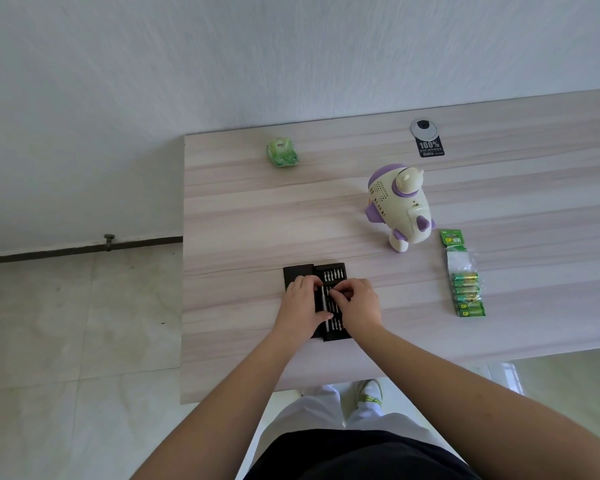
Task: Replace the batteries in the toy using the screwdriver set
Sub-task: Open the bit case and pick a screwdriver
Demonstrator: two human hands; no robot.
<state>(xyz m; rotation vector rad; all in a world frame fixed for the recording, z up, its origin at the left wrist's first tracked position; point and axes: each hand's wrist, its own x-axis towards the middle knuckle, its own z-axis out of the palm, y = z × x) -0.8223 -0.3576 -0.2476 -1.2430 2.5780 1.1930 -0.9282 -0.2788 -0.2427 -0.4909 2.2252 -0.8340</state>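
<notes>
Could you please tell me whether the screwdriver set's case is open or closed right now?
Open. The screwdriver case shows rows of bits and the silver driver handle, with both hands on it.

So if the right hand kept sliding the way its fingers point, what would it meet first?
Probably the left hand: the right hand points leftward across the open black screwdriver case, fingertips nearly meeting already.

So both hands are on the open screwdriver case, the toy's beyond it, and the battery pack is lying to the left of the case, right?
Not quite. The head view shows the battery pack lying to the right of the screwdriver case, not the left. The rest holds: the left hand and right hand are on the open case, and the toy is beyond it.
</notes>
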